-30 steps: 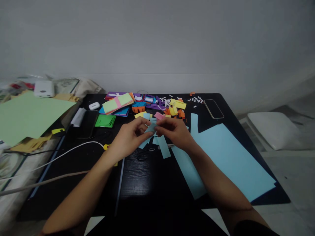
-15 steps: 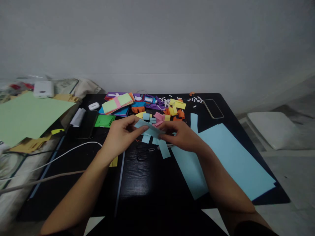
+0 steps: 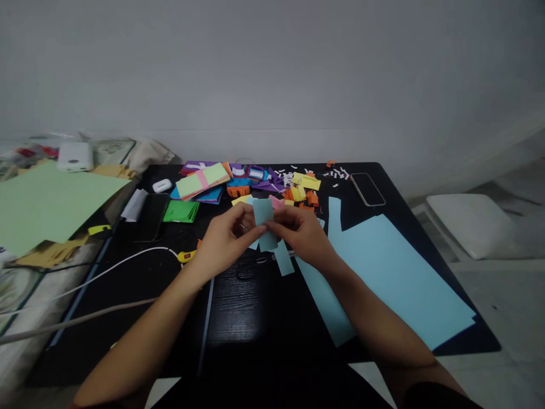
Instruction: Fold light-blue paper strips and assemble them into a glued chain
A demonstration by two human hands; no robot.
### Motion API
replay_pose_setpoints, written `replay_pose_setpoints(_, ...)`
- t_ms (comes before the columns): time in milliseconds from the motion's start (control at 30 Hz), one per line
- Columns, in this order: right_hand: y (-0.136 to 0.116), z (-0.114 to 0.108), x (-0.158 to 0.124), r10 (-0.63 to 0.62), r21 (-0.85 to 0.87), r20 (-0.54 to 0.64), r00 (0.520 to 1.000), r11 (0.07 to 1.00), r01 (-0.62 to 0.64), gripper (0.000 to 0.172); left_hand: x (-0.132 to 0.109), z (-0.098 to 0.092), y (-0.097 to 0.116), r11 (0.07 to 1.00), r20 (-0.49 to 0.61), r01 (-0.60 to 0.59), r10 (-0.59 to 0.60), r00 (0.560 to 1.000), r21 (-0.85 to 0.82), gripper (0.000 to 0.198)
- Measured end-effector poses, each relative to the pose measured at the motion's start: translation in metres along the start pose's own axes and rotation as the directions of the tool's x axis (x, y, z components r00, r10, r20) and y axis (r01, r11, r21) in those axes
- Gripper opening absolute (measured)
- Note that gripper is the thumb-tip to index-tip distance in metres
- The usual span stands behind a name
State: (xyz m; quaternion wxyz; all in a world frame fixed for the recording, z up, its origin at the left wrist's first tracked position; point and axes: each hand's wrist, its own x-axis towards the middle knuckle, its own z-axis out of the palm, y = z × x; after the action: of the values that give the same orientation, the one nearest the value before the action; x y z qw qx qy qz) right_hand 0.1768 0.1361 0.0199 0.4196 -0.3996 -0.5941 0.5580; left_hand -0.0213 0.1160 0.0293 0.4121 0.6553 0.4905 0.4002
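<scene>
Between my two hands, above the middle of the black table (image 3: 238, 312), a light blue paper strip (image 3: 264, 213) stands lengthwise up and down. My left hand (image 3: 230, 230) pinches its left edge with thumb and fingers. On the opposite edge, my right hand (image 3: 304, 233) grips it the same way, the two thumbs nearly touching on its face. Below the hands lies another blue strip (image 3: 284, 258), beside scissors (image 3: 255, 261) that are partly hidden. Folded pink paper (image 3: 276, 202) and yellow pieces (image 3: 299, 193) show just behind the fingers.
Large blue sheets (image 3: 404, 278) cover the table's right side, near a phone (image 3: 368, 189). Stacked coloured paper (image 3: 202, 180), green folded paper (image 3: 181, 211) and a dark phone (image 3: 152, 217) lie left. A white cable (image 3: 123, 264) runs to a yellow tool (image 3: 186, 257).
The blue paper strip has turned from lying slantwise to standing upright between my hands. Both hands have come closer together, the left one shifting right.
</scene>
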Motion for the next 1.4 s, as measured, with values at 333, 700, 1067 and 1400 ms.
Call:
replay_pose_setpoints(333,-0.009,-0.001,-0.003,0.044,0.216,-0.001,0.999,0.975,-0.043,0.030,0.003,-0.003,0.003,0.967,0.027,-0.012,0.019,0.999,-0.253,0.011)
replay_pose_setpoints(700,-0.020,-0.004,-0.011,0.000,0.141,-0.014,1.000,0.990,0.002,0.013,0.000,-0.008,0.008,0.975,-0.046,-0.089,0.081,0.996,-0.204,0.013)
replay_pose_setpoints(1067,-0.011,-0.003,-0.009,-0.024,0.078,-0.030,0.999,0.997,0.026,0.028,-0.004,-0.010,0.011,0.974,-0.058,-0.222,0.219,0.974,-0.044,0.004)
replay_pose_setpoints(1400,-0.014,0.003,-0.014,-0.096,0.011,-0.117,0.988,0.995,0.098,0.030,-0.004,-0.008,0.012,0.997,-0.106,-0.056,0.051,0.993,-0.051,0.017)
